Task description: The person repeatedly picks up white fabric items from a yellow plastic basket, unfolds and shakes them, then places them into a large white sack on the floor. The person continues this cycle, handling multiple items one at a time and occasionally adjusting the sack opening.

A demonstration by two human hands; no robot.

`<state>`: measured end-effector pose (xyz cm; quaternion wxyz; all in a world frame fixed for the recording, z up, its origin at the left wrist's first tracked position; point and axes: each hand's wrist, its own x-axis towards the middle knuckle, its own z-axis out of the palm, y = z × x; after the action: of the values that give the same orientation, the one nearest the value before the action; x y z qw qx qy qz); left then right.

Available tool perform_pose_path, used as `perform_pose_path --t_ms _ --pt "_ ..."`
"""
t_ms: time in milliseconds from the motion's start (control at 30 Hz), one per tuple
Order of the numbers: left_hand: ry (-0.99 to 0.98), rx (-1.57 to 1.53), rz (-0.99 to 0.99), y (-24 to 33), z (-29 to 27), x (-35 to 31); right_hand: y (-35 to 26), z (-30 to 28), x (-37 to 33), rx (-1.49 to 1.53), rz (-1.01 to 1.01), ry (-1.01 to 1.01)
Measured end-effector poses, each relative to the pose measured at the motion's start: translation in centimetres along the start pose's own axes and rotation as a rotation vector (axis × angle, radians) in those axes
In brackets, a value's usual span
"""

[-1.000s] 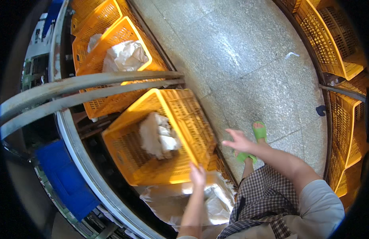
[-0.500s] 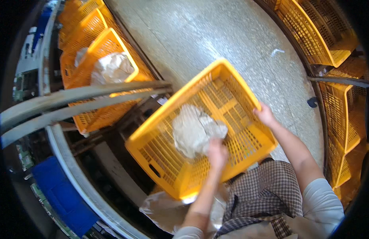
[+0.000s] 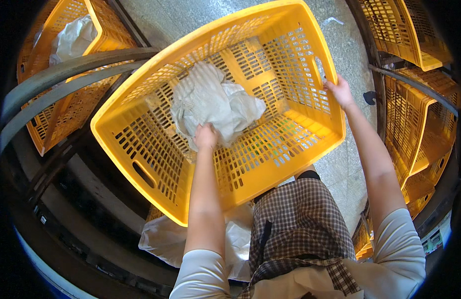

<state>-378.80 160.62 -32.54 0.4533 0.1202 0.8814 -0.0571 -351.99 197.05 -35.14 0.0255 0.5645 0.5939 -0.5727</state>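
A large yellow plastic crate (image 3: 250, 192) with slotted walls is tilted in front of me, its inside facing up toward me. My right hand (image 3: 340, 92) is closed round its right rim, beside the handle slot. Inside lies a crumpled whitish plastic sack (image 3: 205, 94), spread over the bottom. My left hand (image 3: 205, 135) reaches over the near rim and grips the sack's near edge, fingers closed on it. Whether the sack holds anything cannot be seen.
Curved metal rails (image 3: 81, 65) run past the crate's left side. Beyond them stand more yellow crates, one holding a whitish sack (image 3: 73, 37). Stacked yellow crates (image 3: 414, 119) line the right. Another clear plastic bag (image 3: 163, 239) hangs below the crate. Grey floor (image 3: 340, 45) lies beyond.
The crate has come closer and fills more of the view. My left hand has shifted left along the sack, which now lies more spread out. My right hand keeps its hold on the rim.
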Motion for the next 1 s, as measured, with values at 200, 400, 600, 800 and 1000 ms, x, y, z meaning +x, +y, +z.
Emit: perform_pose_path --t_ms 200,400,600,800,1000 --pt "0.665 -0.702 0.172 2.9 -3.4 -5.8 -0.7 -0.3 1.6 0.055 -0.060 -0.051" --pt "0.620 -0.482 0.664 6.9 -4.0 -13.8 -6.5 1.9 -2.5 -0.762 -0.443 0.478" --pt "0.158 -0.585 0.817 12.5 -1.3 -20.9 -11.4 9.3 -16.6 -0.057 -0.202 -0.699" --pt "0.572 -0.566 0.496 4.9 -6.1 -18.8 -14.7 7.0 -20.4 -0.202 -0.369 -0.542" --pt "0.536 -0.354 0.555 3.9 -10.0 -10.0 -20.0 1.7 -26.4 -0.105 -0.630 -1.076"
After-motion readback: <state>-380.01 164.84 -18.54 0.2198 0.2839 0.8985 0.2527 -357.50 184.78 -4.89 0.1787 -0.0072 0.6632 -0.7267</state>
